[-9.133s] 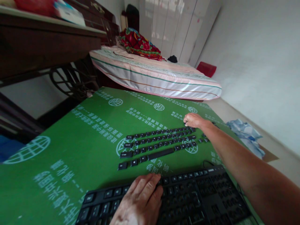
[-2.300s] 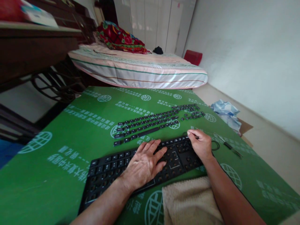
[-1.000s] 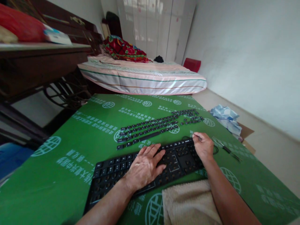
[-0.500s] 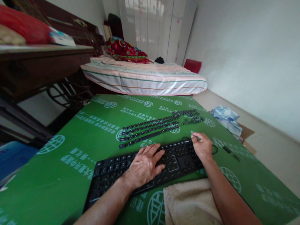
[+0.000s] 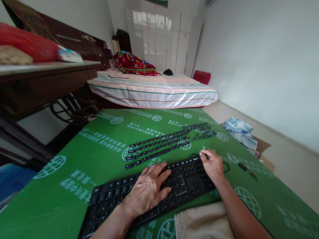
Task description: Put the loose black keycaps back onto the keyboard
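A black keyboard (image 5: 117,196) lies near the front of the green printed table cover (image 5: 82,156); many of its keycaps are off on the right side. My left hand (image 5: 147,191) rests flat on the keyboard's middle, fingers spread. At the keyboard's far right corner my right hand (image 5: 211,164) is closed in a pinch on a thin tool whose tip pokes out by the keys. Rows of removed black keycaps (image 5: 161,146) are laid out on the cover beyond the keyboard.
A beige towel (image 5: 201,220) lies under my right forearm at the front edge. A thin metal tool (image 5: 243,166) lies on the cover to the right. A dark wooden table (image 5: 45,83) stands left, a bed (image 5: 152,91) behind, crumpled blue-white plastic (image 5: 239,131) on the floor.
My view has tipped up a little, so the keyboard and hands sit lower in frame. Both hands stay in place on the keyboard; much earlier the right hand was out at the keycap rows.
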Motion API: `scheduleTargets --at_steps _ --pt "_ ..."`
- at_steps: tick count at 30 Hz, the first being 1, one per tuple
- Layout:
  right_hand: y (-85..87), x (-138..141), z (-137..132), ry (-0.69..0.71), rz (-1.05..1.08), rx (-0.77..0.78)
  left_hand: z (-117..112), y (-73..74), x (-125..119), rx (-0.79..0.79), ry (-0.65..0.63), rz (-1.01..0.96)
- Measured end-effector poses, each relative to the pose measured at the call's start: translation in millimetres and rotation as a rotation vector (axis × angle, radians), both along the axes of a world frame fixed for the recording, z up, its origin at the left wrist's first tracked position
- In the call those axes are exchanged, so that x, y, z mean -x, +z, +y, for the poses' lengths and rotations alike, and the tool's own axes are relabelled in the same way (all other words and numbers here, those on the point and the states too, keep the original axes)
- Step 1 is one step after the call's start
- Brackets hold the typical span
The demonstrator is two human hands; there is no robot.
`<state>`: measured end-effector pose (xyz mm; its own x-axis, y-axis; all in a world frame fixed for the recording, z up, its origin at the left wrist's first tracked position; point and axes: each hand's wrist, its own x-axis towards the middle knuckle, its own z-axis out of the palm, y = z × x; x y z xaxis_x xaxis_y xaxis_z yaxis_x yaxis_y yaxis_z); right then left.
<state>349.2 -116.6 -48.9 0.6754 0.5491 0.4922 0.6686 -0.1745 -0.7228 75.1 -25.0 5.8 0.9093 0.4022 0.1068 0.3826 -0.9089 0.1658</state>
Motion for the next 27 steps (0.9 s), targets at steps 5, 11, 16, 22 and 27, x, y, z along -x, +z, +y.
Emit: scheduleTargets --at_steps 5,11,16,22,27 --pt "-0.5 3.3 1.7 0.02 0.022 -0.005 6.2 0.3 4.1 0.028 -0.004 0.023" --pt "-0.2 3.4 2.0 0.043 0.085 -0.009 11.8 -3.5 6.9 0.049 -0.021 0.003" --pt "-1.3 1.3 1.7 0.046 0.092 -0.012 11.4 -0.5 5.2 0.084 -0.013 0.01" --pt "0.0 0.4 0.9 0.055 0.11 -0.028 3.7 7.6 -1.1 0.099 0.053 0.062" --pt "3.7 0.8 1.3 0.039 0.161 -0.065 1.7 6.7 -0.9 0.074 0.044 0.04"
